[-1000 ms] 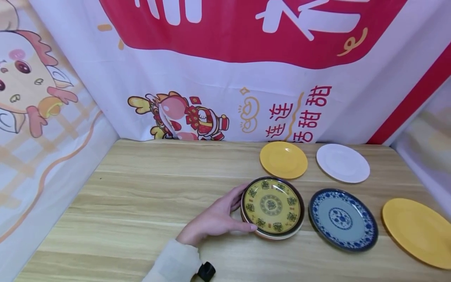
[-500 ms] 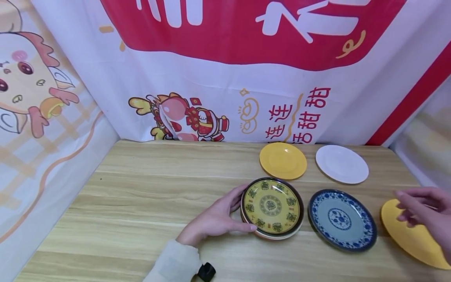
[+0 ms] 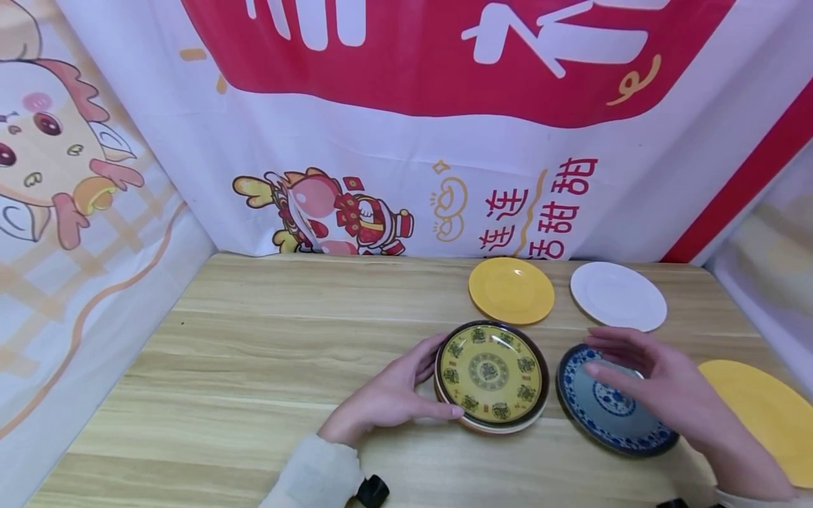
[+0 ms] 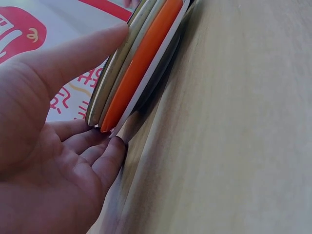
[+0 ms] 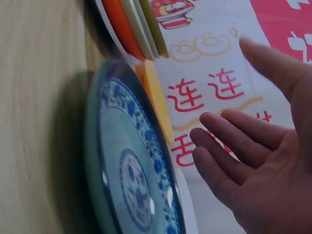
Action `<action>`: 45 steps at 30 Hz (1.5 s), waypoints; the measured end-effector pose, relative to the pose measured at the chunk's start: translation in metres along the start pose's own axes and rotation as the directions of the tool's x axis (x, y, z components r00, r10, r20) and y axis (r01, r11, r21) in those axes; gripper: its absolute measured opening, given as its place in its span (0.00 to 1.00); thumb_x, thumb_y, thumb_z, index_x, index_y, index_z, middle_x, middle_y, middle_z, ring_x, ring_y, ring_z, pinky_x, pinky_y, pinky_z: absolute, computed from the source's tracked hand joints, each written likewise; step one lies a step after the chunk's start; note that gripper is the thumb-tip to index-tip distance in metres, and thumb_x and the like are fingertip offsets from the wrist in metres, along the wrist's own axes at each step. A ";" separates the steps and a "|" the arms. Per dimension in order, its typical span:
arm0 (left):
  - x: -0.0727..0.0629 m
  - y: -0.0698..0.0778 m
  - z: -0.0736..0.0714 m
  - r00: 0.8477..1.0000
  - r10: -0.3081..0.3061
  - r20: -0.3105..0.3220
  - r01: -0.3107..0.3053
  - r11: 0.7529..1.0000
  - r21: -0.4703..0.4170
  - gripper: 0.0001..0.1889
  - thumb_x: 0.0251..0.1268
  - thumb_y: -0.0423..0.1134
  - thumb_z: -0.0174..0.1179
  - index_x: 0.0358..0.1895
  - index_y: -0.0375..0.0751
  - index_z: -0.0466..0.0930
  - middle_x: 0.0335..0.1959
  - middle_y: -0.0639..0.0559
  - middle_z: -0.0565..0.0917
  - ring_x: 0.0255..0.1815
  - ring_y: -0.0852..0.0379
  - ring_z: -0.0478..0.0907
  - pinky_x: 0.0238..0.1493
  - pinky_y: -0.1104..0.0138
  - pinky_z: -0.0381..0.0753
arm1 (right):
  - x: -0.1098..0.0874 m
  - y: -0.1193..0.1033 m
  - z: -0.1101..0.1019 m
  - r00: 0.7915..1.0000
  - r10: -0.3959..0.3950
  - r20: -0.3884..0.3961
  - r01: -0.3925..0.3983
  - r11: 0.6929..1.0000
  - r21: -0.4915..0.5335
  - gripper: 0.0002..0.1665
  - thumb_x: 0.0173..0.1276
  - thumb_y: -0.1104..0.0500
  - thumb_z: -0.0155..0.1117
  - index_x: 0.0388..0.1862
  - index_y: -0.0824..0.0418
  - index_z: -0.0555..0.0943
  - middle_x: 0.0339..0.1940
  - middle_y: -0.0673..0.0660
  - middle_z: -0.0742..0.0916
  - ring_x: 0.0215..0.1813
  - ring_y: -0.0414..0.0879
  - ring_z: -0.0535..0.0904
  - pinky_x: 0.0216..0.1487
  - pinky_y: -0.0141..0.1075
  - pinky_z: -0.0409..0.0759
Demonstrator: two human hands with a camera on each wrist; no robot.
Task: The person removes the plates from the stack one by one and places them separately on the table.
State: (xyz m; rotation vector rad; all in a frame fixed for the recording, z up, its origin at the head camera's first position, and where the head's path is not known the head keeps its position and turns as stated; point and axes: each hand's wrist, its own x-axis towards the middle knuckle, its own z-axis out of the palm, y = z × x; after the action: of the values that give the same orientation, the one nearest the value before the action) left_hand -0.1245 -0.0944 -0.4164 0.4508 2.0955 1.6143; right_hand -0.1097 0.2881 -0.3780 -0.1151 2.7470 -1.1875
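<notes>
My left hand (image 3: pixel 403 395) holds the left side of a stack of plates (image 3: pixel 492 370), thumb at the near rim and fingers at the far side. A yellow-green plate with a dark rim and printed characters tops the stack. In the left wrist view an orange plate (image 4: pixel 141 68) and a white plate show lower in it, with the fingertips right at their edges. My right hand (image 3: pixel 667 395) hovers over the blue-and-white patterned plate (image 3: pixel 587 416), fingers loosely extended. In the right wrist view that hand (image 5: pixel 263 165) is apart from the blue plate's rim, holding nothing.
Behind the stack lies a small yellow plate (image 3: pixel 511 289), with a white plate (image 3: pixel 616 296) to its right. A larger yellow plate (image 3: pixel 768 409) lies at the far right, partly behind the right forearm. A printed cloth (image 3: pixel 356 134) hangs along the table's back edge.
My right hand came into view from the right, over the large yellow plate, and moved left to above the blue-patterned plate. The left hand and the stack stay in place.
</notes>
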 end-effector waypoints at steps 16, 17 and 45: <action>0.000 -0.001 0.000 1.000 -0.008 -0.004 0.008 1.000 0.000 0.60 0.56 0.41 0.83 0.88 0.49 0.52 0.89 0.49 0.57 0.88 0.44 0.58 0.91 0.51 0.55 | 0.017 -0.016 0.044 0.978 -0.162 0.130 0.190 0.951 -0.245 0.77 0.39 0.22 0.86 0.83 0.58 0.68 0.76 0.63 0.80 0.76 0.67 0.75 0.73 0.73 0.75; 0.000 -0.001 0.000 1.000 -0.009 -0.005 0.009 1.000 0.000 0.60 0.56 0.41 0.83 0.88 0.49 0.52 0.89 0.49 0.57 0.88 0.44 0.58 0.91 0.51 0.55 | 0.018 -0.016 0.045 0.978 -0.164 0.131 0.192 0.948 -0.252 0.78 0.38 0.22 0.86 0.83 0.59 0.68 0.76 0.63 0.81 0.75 0.66 0.76 0.73 0.73 0.75; -0.001 -0.002 0.002 1.000 -0.019 -0.013 0.019 1.000 -0.001 0.60 0.56 0.42 0.83 0.88 0.49 0.52 0.89 0.49 0.57 0.89 0.44 0.58 0.91 0.50 0.55 | 0.028 -0.008 0.058 0.954 -0.262 0.148 0.279 0.954 -0.106 0.74 0.36 0.26 0.90 0.81 0.51 0.71 0.77 0.57 0.81 0.78 0.64 0.74 0.77 0.73 0.71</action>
State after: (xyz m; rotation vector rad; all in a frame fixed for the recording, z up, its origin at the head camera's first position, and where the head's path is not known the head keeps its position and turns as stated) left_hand -0.1229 -0.0938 -0.4191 0.4206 2.1028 1.6114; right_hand -0.1279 0.2378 -0.4142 -0.5819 2.7494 -1.0186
